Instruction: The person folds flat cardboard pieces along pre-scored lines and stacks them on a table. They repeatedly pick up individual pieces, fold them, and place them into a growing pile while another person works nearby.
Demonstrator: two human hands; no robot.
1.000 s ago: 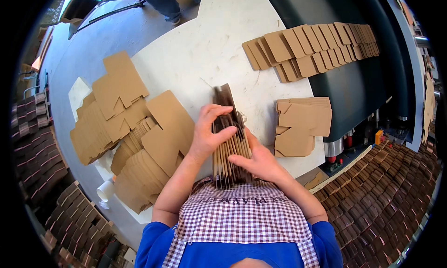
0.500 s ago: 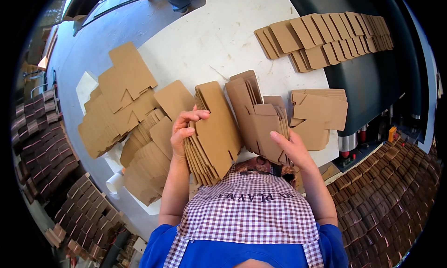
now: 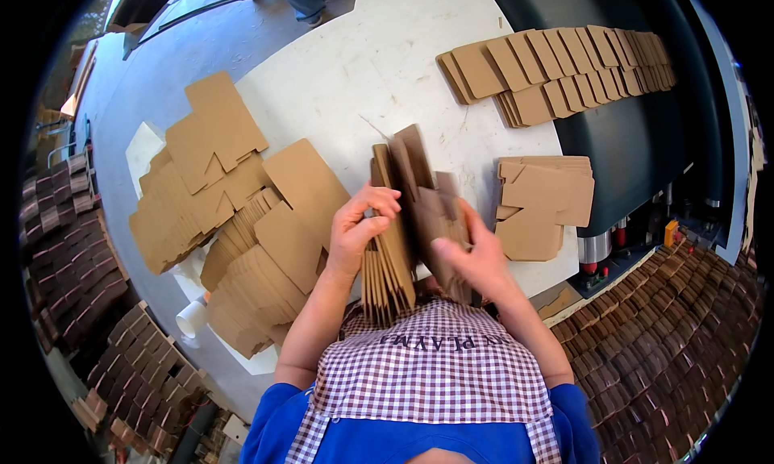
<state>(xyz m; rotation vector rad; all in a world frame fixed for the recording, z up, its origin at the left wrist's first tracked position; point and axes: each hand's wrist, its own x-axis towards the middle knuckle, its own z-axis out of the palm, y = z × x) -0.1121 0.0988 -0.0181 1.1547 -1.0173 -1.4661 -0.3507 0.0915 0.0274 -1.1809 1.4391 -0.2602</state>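
Observation:
Upright in front of me, my left hand [image 3: 363, 225] is closed round a stack of folded cardboard boxes [image 3: 389, 258], flat and tan, their lower edges fanned. Close beside it, my right hand [image 3: 479, 253] grips a second stack of flat cardboard boxes [image 3: 439, 222], greyer and smeared by motion. The two stacks stand almost face to face, their tops near each other. Fingers behind each stack are hidden. To the left, a spread pile of flat cardboard boxes [image 3: 205, 186] lies next to my left hand.
On the white table [image 3: 355, 77], a short stack of flat boxes [image 3: 542, 210] lies at the right. An overlapping row of boxes [image 3: 556, 61] runs onto a dark conveyor belt [image 3: 637, 149]. Bundled cardboard [image 3: 669, 343] covers the lower right. A white roll [image 3: 192, 319] sits by the left edge.
Both hands have come inward, bringing the two stacks together and turning them more edge-on. A flat box at the left, partly covered before, now shows more fully.

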